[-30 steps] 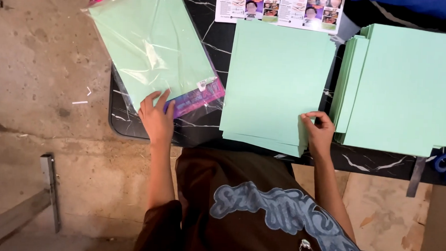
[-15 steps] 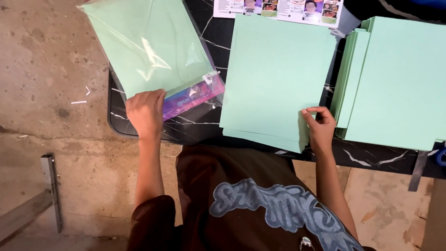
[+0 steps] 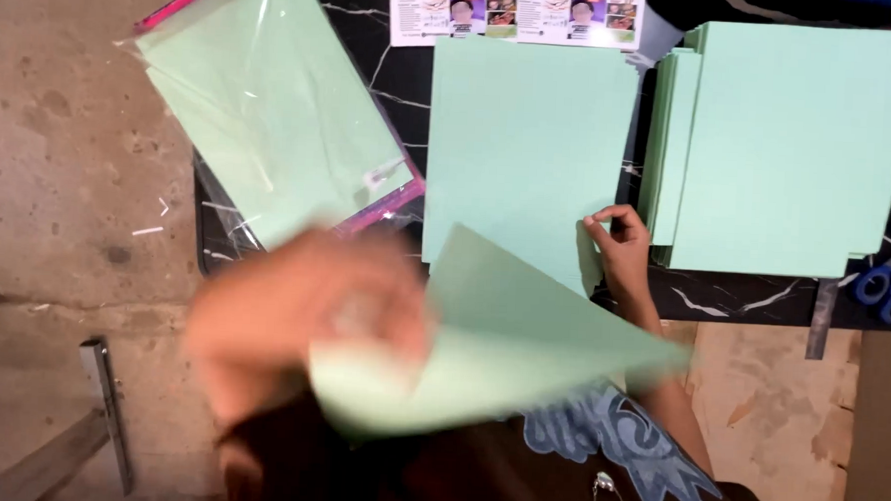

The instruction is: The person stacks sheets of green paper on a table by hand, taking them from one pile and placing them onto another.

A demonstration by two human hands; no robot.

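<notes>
Paper stacks [image 3: 530,154] crowd the table [image 3: 764,294]; front edge seemingly bare

Bare forearms, no sleeves reaching the left hand [image 3: 302,314] or right hand [image 3: 621,250]. Dark brown shirt [image 3: 516,479] carries pale blue lettering, a small silver pendant hanging below.

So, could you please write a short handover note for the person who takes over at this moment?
Left hand: blurred, raised near the camera, lifting one green sheet by its edge.
Right hand: pressing the lower right corner of the middle green stack.
The opened plastic pack of green paper lies at the left; the folded green pile and blue scissors at the right.
Done: one sheet is lifted.
Left: the sheet is not yet laid down.
</notes>
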